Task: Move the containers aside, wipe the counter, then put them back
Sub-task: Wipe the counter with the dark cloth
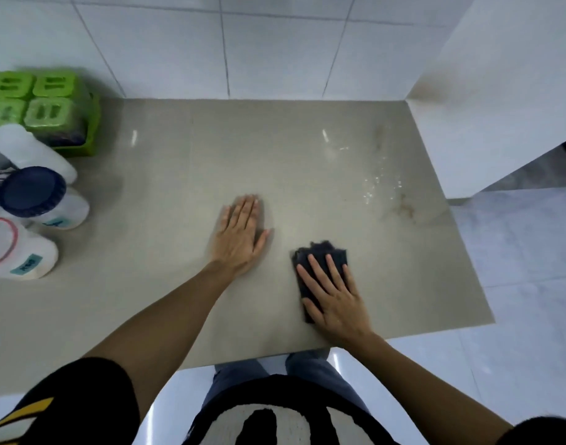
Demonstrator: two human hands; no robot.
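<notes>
Our right hand [333, 297] lies closest to us, fingers spread flat and pressing a dark cloth [320, 268] onto the counter [179, 309]; our left hand [240, 236] rests just beside it, fingers straight and together, palm down, holding nothing. Beyond the right hand's fingertips and a little outward we see scattered wet specks and a brownish stain [403, 208], so the wiping looks unfinished. We judge that a sweep from where the cloth sits could smear that stain instead of lifting it, or drag droplets off the near edge, and a flat palm with no real grip could slide off the cloth. Well out past the left hand stand the containers: a green lidded set [47, 107] farthest back, a white bottle [31, 152], a blue-lidded jar [34, 191] and a white tub with a pink rim [15, 248]. Lids and opaque walls hide their contents, so we cannot tell what they hold.
</notes>
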